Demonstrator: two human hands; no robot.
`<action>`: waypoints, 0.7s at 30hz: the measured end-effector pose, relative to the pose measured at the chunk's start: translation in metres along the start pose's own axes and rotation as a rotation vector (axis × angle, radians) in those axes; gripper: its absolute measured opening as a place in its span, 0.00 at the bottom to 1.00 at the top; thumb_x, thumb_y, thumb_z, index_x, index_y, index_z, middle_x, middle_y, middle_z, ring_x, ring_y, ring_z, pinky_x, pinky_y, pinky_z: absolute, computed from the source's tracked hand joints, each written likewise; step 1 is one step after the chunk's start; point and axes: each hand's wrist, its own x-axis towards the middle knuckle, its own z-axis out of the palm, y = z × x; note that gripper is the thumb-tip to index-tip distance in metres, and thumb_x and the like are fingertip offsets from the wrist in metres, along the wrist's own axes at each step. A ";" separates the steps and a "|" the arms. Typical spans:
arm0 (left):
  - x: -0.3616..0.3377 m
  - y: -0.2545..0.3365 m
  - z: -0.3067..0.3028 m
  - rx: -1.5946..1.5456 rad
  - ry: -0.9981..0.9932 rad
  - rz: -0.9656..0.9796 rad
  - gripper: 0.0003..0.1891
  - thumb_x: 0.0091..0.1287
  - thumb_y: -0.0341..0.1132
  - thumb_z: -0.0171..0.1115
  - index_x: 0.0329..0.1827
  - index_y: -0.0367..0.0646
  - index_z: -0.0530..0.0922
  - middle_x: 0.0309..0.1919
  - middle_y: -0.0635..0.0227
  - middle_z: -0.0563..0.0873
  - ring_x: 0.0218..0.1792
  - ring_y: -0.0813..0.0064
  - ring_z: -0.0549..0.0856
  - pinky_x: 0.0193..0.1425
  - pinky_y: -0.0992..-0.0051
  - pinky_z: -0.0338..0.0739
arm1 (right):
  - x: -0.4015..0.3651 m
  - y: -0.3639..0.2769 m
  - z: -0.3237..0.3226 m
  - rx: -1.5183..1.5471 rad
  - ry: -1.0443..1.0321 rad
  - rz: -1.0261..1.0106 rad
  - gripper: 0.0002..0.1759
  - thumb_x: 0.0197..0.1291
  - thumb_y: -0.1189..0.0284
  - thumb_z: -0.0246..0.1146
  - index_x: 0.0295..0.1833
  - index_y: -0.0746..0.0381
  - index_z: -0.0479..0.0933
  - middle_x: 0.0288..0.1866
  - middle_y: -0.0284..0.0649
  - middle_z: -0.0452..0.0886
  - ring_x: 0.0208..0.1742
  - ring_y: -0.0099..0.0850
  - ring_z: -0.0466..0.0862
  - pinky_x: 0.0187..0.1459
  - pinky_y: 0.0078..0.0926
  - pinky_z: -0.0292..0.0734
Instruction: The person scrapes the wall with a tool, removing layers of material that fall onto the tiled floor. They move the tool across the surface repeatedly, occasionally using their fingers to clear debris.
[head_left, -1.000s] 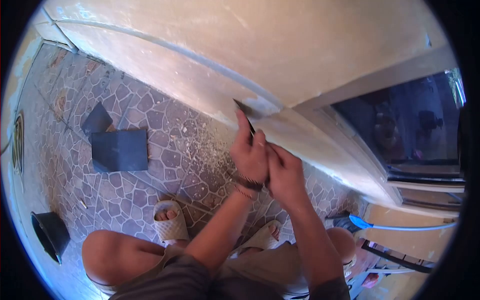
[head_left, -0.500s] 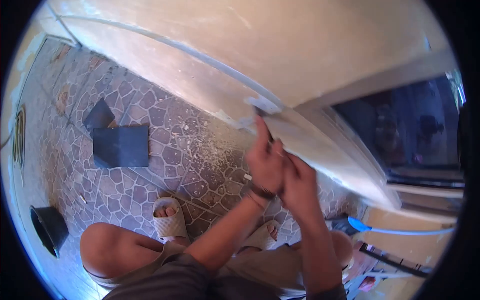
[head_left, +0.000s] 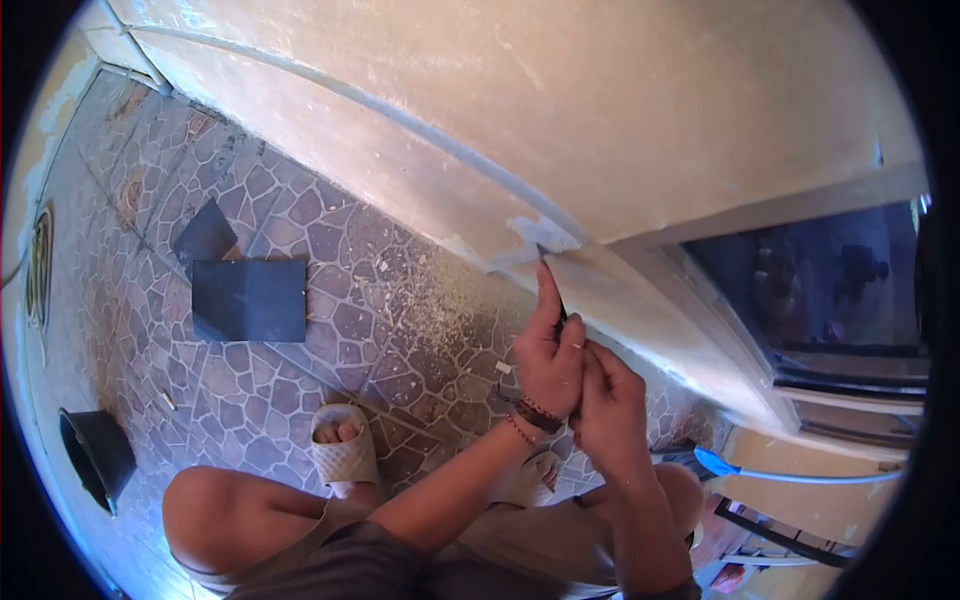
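Down at the foot of the wall (head_left: 600, 120), both hands are at the scraper (head_left: 556, 300)! Left hand (head_left: 548, 362) grips it, forefinger stretched up along the blade, tip pressed to a pale bare patch (head_left: 540, 235) in the plaster. Right hand (head_left: 612, 410) is curled just below, touching the left; whether it clasps the handle is hidden. Flakes (head_left: 440, 320) litter the tiles (head_left: 300, 380). Two dark sheets (head_left: 250, 300) lie well off left, a black bucket (head_left: 95, 455) farther out.

Left hand (head_left: 548, 360) sat just left of right hand (head_left: 612, 410), touching it, scraper (head_left: 553, 285) tip on the wall (head_left: 600, 100) behind them, two sheets (head_left: 248, 300) lay on the floor (head_left: 250, 410) well left, bucket (head_left: 95, 455) at the floor's near-left edge, doorway (head_left: 820, 280) off right.
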 end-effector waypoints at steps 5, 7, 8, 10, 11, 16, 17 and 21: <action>-0.006 0.001 0.003 -0.151 -0.034 -0.147 0.33 0.62 0.25 0.52 0.73 0.38 0.56 0.41 0.61 0.83 0.31 0.82 0.75 0.35 0.81 0.72 | -0.009 0.005 -0.003 -0.043 0.045 0.017 0.15 0.70 0.70 0.51 0.53 0.67 0.77 0.32 0.44 0.80 0.31 0.25 0.77 0.34 0.24 0.69; -0.004 0.004 0.004 -0.027 -0.018 -0.014 0.32 0.65 0.26 0.51 0.73 0.38 0.56 0.36 0.66 0.80 0.31 0.85 0.74 0.34 0.84 0.71 | 0.001 -0.007 -0.003 0.002 0.016 0.007 0.15 0.69 0.71 0.52 0.52 0.69 0.77 0.39 0.52 0.83 0.41 0.31 0.83 0.44 0.27 0.76; 0.001 -0.001 0.003 0.025 0.001 0.045 0.30 0.66 0.25 0.50 0.73 0.39 0.57 0.33 0.72 0.77 0.29 0.87 0.71 0.33 0.86 0.69 | 0.009 -0.003 0.000 0.025 0.009 -0.011 0.14 0.69 0.71 0.52 0.51 0.69 0.77 0.38 0.52 0.82 0.40 0.31 0.83 0.44 0.28 0.76; 0.012 -0.015 -0.004 -0.101 0.061 -0.082 0.29 0.66 0.25 0.50 0.72 0.38 0.60 0.30 0.78 0.75 0.28 0.89 0.69 0.31 0.88 0.68 | 0.028 0.011 0.016 -0.117 0.024 -0.156 0.13 0.67 0.71 0.54 0.49 0.68 0.77 0.33 0.54 0.80 0.36 0.32 0.83 0.40 0.31 0.76; 0.011 -0.019 -0.005 -0.192 0.045 -0.113 0.29 0.66 0.25 0.51 0.72 0.38 0.60 0.30 0.77 0.75 0.28 0.89 0.70 0.32 0.87 0.69 | 0.026 0.014 0.020 -0.132 0.048 -0.181 0.13 0.67 0.71 0.54 0.49 0.68 0.77 0.33 0.54 0.80 0.36 0.32 0.83 0.39 0.30 0.76; -0.006 -0.010 0.005 0.003 0.032 0.036 0.30 0.65 0.24 0.51 0.72 0.38 0.60 0.35 0.73 0.79 0.34 0.89 0.74 0.38 0.88 0.72 | 0.000 -0.009 0.000 0.096 -0.011 0.069 0.13 0.68 0.72 0.53 0.49 0.69 0.77 0.30 0.49 0.80 0.32 0.25 0.79 0.35 0.27 0.74; -0.003 -0.011 0.005 0.019 0.051 0.040 0.30 0.65 0.24 0.51 0.73 0.38 0.59 0.35 0.73 0.80 0.34 0.88 0.74 0.38 0.87 0.72 | 0.005 -0.007 0.003 0.075 -0.019 0.066 0.14 0.69 0.71 0.52 0.50 0.69 0.77 0.29 0.45 0.80 0.31 0.23 0.78 0.34 0.24 0.73; 0.015 -0.021 -0.009 -0.258 0.055 -0.129 0.31 0.65 0.23 0.50 0.73 0.38 0.57 0.36 0.73 0.80 0.33 0.88 0.73 0.37 0.86 0.71 | 0.019 0.005 0.016 0.049 -0.053 0.038 0.16 0.70 0.69 0.51 0.51 0.71 0.77 0.26 0.35 0.78 0.25 0.17 0.73 0.26 0.18 0.68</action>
